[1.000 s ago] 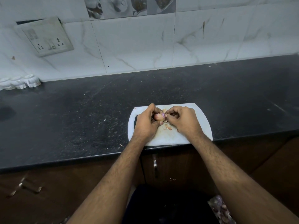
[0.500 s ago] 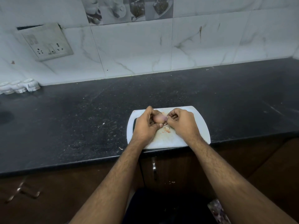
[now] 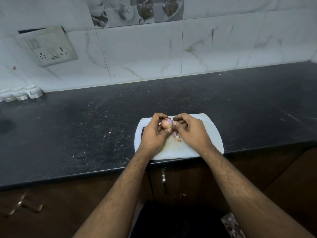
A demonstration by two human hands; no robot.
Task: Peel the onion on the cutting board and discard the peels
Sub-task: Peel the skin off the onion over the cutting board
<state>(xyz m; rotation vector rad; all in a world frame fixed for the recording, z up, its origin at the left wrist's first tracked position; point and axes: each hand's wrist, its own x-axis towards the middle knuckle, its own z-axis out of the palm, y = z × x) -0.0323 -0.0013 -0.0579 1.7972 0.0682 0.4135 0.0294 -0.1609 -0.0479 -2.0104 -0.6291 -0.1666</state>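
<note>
Left hand [image 3: 153,134] cups the small onion [image 3: 166,124] above the white cutting board [image 3: 212,134], right hand [image 3: 190,130] pinching its skin, peel scraps [image 3: 176,137] just beneath, near tabletop [image 3: 85,131] edge.

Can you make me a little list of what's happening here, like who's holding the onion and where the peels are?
onion: small, pinkish, held just above the board
left hand: grips the onion
right hand: fingertips pinch at the onion's skin
peels: a few bits lying on the board under the hands
cutting board: white, at the front edge of the counter
counter: dark, speckled
done yet: no, peels not discarded
</note>
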